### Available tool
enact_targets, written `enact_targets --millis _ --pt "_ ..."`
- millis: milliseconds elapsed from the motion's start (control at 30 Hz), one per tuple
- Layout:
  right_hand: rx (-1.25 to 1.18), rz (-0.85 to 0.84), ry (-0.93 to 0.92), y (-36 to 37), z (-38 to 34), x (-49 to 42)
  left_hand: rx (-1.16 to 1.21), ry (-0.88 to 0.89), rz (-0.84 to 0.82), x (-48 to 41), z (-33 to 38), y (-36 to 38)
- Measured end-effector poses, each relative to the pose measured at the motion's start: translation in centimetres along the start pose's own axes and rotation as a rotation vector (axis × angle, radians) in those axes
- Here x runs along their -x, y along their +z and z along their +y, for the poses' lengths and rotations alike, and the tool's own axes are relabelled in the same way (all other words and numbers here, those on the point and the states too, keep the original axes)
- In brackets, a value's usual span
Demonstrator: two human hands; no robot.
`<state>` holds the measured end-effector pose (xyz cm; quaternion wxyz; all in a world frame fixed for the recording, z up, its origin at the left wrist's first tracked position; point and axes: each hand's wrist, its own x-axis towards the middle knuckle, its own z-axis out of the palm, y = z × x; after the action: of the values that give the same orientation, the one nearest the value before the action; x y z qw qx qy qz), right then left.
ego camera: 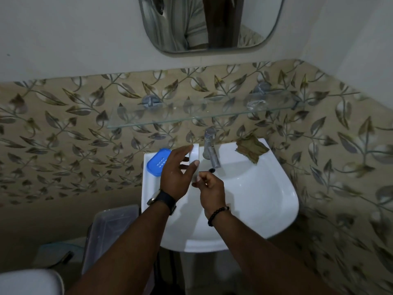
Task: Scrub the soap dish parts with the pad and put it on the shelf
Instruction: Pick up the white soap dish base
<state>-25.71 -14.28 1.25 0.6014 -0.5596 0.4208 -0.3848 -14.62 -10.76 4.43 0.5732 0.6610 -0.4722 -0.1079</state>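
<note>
My left hand [177,174] holds a white soap dish part [194,158] upright on its edge over the left side of the white sink [265,201]. My right hand [209,186] pinches the lower end of the same white part. The blue slotted soap dish part [158,161] lies on the sink's back left rim, just left of my left hand. A brownish scrub pad [251,149] rests on the sink's back right corner. The glass shelf [202,114] is mounted on the tiled wall above the tap.
A chrome tap [210,147] stands at the back of the sink, right of the white part. A mirror [210,24] hangs above the shelf. A clear plastic bin [110,231] sits on the floor at the left, and a white toilet edge [29,282] shows bottom left.
</note>
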Motion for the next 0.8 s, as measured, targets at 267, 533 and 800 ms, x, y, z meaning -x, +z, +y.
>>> enact_targets --millis 267,533,800 --pt "-0.3 -0.089 0.025 -1.6 -0.6 -0.2 -0.046 0.056 0.008 -0.6 2.7 2.2" --pt "0.435 -0.024 -0.463 -5.5 -0.7 -1.2 0.282 -0.345 0.221 -0.6 2.3 2.9" --pt "0.73 -0.007 -0.843 -10.5 0.3 -2.5 0.633 -0.715 0.22 2.0 -0.8 3.9"
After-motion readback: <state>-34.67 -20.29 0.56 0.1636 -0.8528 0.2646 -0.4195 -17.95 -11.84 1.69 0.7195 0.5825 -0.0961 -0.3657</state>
